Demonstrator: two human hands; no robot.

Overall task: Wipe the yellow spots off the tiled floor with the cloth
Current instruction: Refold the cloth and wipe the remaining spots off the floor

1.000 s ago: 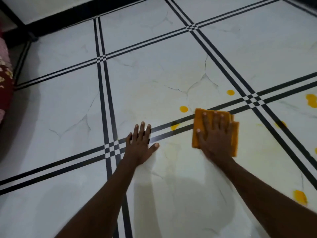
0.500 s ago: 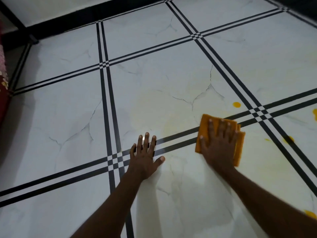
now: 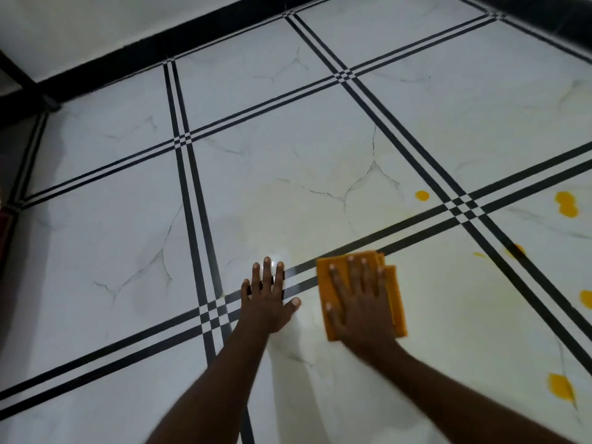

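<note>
My right hand [image 3: 362, 306] lies flat with its fingers spread on a folded orange cloth [image 3: 398, 302], pressing it onto the white tiled floor [image 3: 320, 129] just below a black double stripe. My left hand [image 3: 267, 299] rests palm down on the floor right beside the cloth, across the same stripe, and holds nothing. Yellow spots lie to the right: one round spot [image 3: 422, 196] above the stripe, a double blob [image 3: 566, 204] at far right, a spot on a black line [image 3: 515, 250], and a larger patch [image 3: 560, 386] at lower right. A faint yellowish smear [image 3: 320, 200] covers the tile above the cloth.
Black double stripes [image 3: 189, 200] cross the white marble-look tiles in a grid. A black skirting band [image 3: 192, 36] runs along the wall at the top. A dark red fabric edge [image 3: 4, 225] shows at the far left.
My right hand has slid the cloth leftward toward my left hand. Two yellow spots near the stripe, seen one second ago, are gone. The camera view has shifted.
</note>
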